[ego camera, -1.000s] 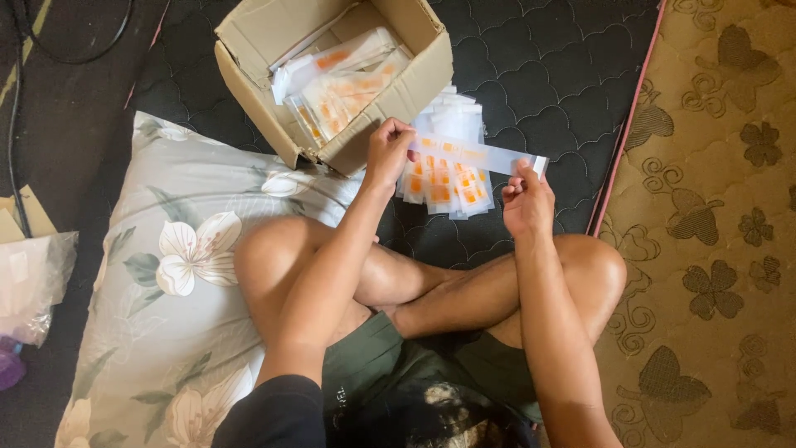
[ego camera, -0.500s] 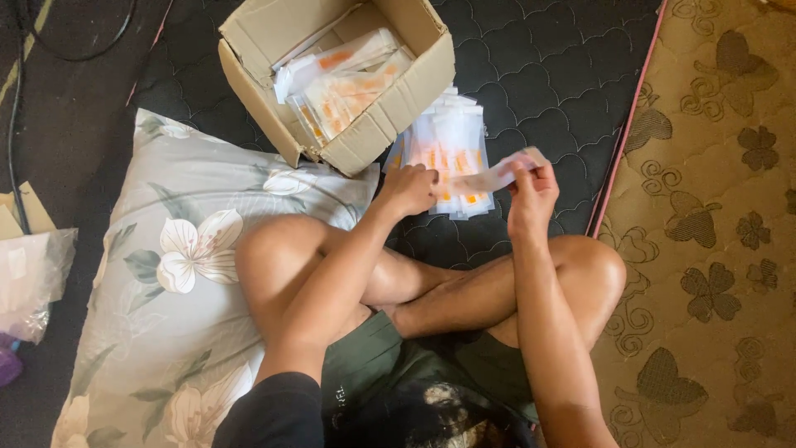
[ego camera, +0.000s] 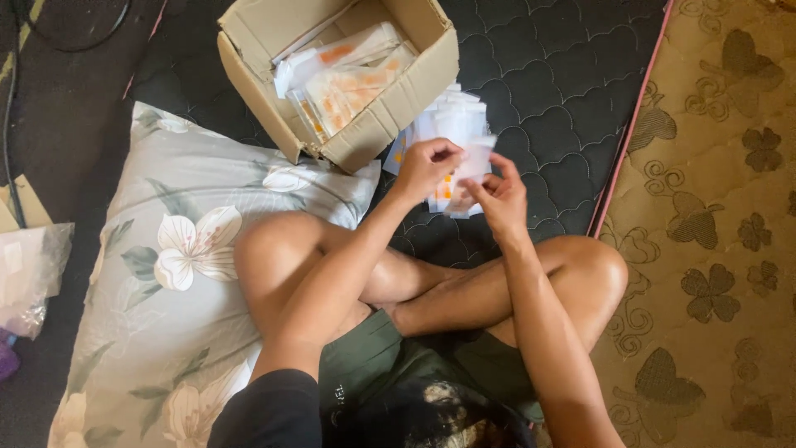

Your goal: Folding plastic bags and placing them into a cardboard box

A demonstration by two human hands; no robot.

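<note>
I sit cross-legged on the dark quilted mat (ego camera: 547, 75), and both my hands meet just above my knees. My left hand (ego camera: 427, 166) has its fingers curled down and pressed together on the top edge of a small clear plastic packet (ego camera: 473, 162) with orange marks. My right hand (ego camera: 502, 199) meets it from the other side, thumb and fingertips pinching the lower part of the same packet, so the packet is folded or bunched between the two grips; I cannot tell exactly how it is creased.

Right under my hands, flat on the mat, lies a loose stack of the same white and orange packets (ego camera: 452, 116), touching the near right corner of an open cardboard box (ego camera: 398, 108). The box stands tilted toward the far edge of the mat, and more packets (ego camera: 348, 75) lie slanted inside it.

At my left knee a grey flowered pillow (ego camera: 182, 249) rests on the mat, its far corner just beside the box. A crumpled clear plastic bag (ego camera: 29, 274) lies well apart at the left edge. To my right, past the mat's pink edge, is a tan patterned mattress (ego camera: 721, 207).
</note>
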